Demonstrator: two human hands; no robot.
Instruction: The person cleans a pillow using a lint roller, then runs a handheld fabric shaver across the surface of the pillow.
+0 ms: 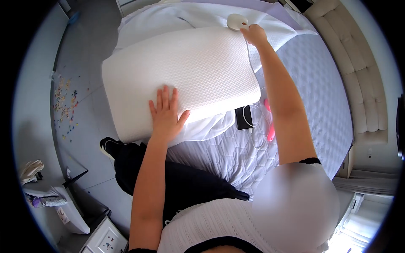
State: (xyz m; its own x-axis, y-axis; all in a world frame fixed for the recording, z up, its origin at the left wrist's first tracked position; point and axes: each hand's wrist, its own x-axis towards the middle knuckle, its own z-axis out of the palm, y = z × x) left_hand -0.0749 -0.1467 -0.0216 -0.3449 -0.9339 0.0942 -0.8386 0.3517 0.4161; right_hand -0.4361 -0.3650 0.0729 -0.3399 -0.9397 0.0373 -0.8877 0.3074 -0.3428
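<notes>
A large white textured pillow (181,63) lies across the bed in front of me. My left hand (166,114) rests on its near left part with the fingers spread, holding nothing. At the pillow's far right corner, my right hand (254,35) is closed round the handle of a small white round-headed device (237,22). The device's head touches or hovers just over the pillow's edge; which one I cannot tell. Crumpled white cloth (206,128) shows under the pillow's near side.
A black box (243,117) with a white cable and a pink object (271,131) lie on the grey quilted bed (312,84). A padded headboard (358,67) stands at right. Colourful small pieces (65,105) are scattered on the floor at left.
</notes>
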